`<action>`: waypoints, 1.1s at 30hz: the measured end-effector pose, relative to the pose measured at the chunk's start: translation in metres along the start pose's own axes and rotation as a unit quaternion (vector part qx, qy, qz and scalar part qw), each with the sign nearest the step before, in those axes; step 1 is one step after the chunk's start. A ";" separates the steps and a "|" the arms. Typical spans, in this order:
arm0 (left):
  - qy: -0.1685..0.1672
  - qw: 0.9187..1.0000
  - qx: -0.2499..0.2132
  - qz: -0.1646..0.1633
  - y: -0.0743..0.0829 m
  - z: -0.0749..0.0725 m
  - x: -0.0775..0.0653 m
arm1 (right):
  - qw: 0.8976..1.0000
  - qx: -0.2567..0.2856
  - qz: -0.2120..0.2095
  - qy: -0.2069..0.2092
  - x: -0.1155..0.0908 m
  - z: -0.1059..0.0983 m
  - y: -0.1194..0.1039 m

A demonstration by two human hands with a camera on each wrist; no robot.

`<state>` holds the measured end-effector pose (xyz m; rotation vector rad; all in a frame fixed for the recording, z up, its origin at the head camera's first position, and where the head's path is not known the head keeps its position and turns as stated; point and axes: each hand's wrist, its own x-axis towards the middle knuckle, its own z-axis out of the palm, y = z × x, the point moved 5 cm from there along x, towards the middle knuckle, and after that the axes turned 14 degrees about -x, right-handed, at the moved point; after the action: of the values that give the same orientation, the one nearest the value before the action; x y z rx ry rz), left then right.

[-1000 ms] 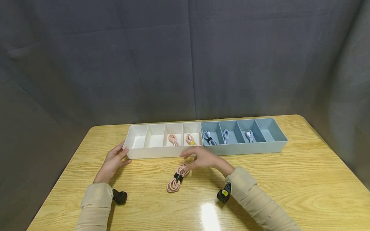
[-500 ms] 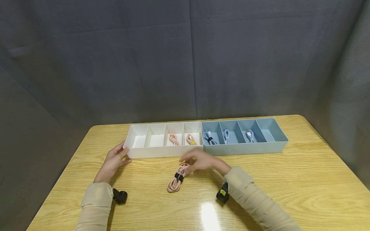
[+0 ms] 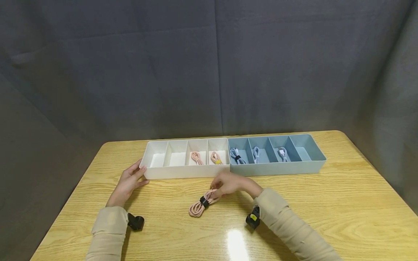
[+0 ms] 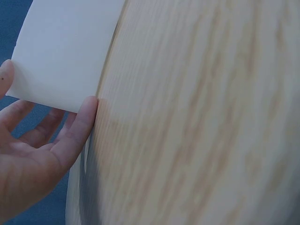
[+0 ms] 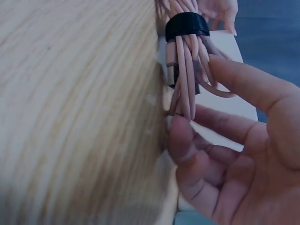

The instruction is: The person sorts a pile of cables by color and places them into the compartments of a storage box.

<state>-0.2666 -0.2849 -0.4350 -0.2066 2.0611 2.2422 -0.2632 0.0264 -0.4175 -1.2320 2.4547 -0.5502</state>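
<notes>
A coiled pink charging cable (image 3: 197,209), bound by a black strap (image 3: 204,202), lies at a slant on the table before the trays. Thumb and fingers of my right hand (image 3: 227,183) pinch its far end. In the right wrist view the cable's loops (image 5: 186,70) and a plug hang between those fingers. My left hand (image 3: 127,184) rests against the left end of the white divided tray (image 3: 186,172), its fingers spread and mostly straight at the corner. In the left wrist view one fingertip is at the tray's rim and another at its bottom edge.
A blue divided tray (image 3: 277,168) adjoins the white one on the right. Pink cables (image 3: 197,158) lie in the white tray's two right compartments. Bluish cables (image 3: 256,154) sit in the blue tray's three left ones. Grey curtain (image 3: 163,72) hangs behind the table (image 3: 183,239).
My right hand has come down to the pink cable and pinched its far end. That end has swung slightly to the right. My left hand has stayed at the white tray.
</notes>
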 end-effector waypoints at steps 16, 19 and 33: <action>-0.002 1.000 -0.004 -0.002 -0.001 -0.001 0.000 | 0.985 0.110 0.101 -0.083 -0.012 0.006 0.007; -0.002 1.000 -0.004 -0.002 -0.001 -0.001 0.000 | 0.983 0.131 0.102 -0.076 -0.013 0.005 0.007; -0.002 1.000 -0.002 0.000 -0.001 0.001 -0.001 | 0.968 0.215 0.125 -0.037 -0.013 0.007 0.012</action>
<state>-0.2656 -0.2842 -0.4354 -0.2039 2.0559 2.2441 -0.2609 0.0419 -0.4278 -0.7445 2.2215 -0.8862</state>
